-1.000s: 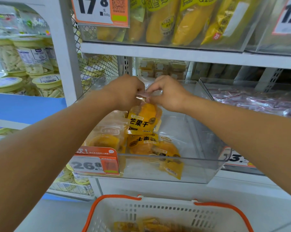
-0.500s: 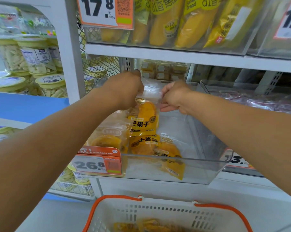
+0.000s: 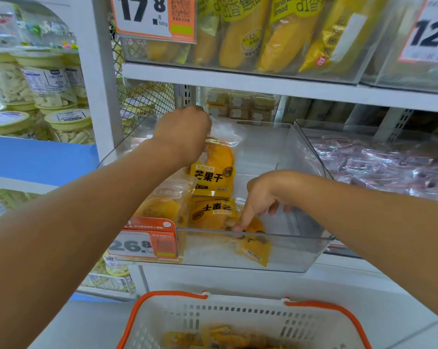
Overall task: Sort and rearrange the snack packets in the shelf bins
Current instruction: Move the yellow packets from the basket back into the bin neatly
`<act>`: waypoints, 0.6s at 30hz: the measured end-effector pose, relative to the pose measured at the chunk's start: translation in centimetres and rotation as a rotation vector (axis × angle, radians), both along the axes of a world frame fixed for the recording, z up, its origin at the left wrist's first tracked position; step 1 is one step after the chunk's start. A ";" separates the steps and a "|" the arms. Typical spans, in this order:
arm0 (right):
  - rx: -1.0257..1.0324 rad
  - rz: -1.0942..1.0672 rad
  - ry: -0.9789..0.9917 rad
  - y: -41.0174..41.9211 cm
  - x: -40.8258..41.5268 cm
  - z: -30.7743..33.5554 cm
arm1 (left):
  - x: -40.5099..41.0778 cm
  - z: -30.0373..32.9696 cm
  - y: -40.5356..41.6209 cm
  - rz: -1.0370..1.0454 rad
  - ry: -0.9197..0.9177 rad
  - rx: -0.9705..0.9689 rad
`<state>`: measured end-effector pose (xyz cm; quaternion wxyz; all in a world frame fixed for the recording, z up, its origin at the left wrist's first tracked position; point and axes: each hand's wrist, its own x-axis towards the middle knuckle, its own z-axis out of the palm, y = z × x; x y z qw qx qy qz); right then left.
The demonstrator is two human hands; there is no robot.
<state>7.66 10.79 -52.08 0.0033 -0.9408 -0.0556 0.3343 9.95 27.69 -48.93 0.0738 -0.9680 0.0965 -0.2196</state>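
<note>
A clear plastic shelf bin (image 3: 301, 250) holds several yellow dried-mango packets. My left hand (image 3: 185, 137) grips the top of one upright mango packet (image 3: 214, 172) at the bin's back left. My right hand (image 3: 262, 197) is lower, near the bin's front; its index finger reaches down and touches a mango packet (image 3: 253, 244) lying against the front wall, the other fingers loosely curled. Another packet (image 3: 210, 212) lies upside down between them, and a paler one (image 3: 165, 205) leans at the left.
A white basket with orange rim (image 3: 240, 321) sits below, with more yellow packets inside. An orange price tag (image 3: 147, 240) hangs on the bin's front left. A neighbouring bin (image 3: 378, 162) of pink-wrapped snacks stands to the right. Banana bread packets (image 3: 270, 34) fill the upper shelf; tubs (image 3: 49, 81) line the left.
My right hand let go of the upright packet's top and dropped forward to the packet at the bin's front. My left hand kept hold and moved slightly back.
</note>
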 end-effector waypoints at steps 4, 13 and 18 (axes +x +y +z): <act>0.029 0.107 -0.022 0.2 -0.6 -0.1 | -0.5 0.1 0.2 -0.017 0.067 0.063; 0.194 0.016 -0.037 2.2 -0.4 -1.6 | -1.0 0.4 0.8 -0.125 0.029 -0.039; 0.310 -0.152 0.055 2.3 1.4 -0.8 | -1.0 0.6 1.0 -0.165 0.096 0.003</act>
